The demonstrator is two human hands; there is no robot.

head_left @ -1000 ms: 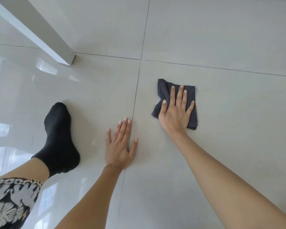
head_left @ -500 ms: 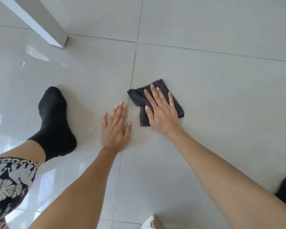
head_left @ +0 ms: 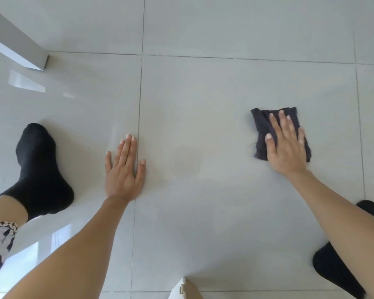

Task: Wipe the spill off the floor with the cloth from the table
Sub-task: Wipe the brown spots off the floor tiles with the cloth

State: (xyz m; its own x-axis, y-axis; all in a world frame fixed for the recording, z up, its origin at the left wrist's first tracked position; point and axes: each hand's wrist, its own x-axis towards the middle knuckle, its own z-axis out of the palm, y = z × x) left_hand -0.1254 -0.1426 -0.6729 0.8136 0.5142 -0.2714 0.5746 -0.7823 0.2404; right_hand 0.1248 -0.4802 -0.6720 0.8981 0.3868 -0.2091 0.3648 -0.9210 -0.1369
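Note:
A dark grey folded cloth lies flat on the glossy pale floor tiles, right of centre. My right hand presses down on it with fingers spread flat over its top. My left hand rests palm down on the bare tile beside a grout line, fingers apart, holding nothing. A faint dull, smeared patch shows on the tile between the two hands; I cannot make out any liquid there.
A white table leg stands at the upper left. My left foot in a black sock is planted left of the left hand. Another black sock shows at the lower right. A pale object pokes in at the bottom edge.
My right hand has slid the cloth from beside the left hand far out to the right across the tile. The left hand stays planted on the floor.

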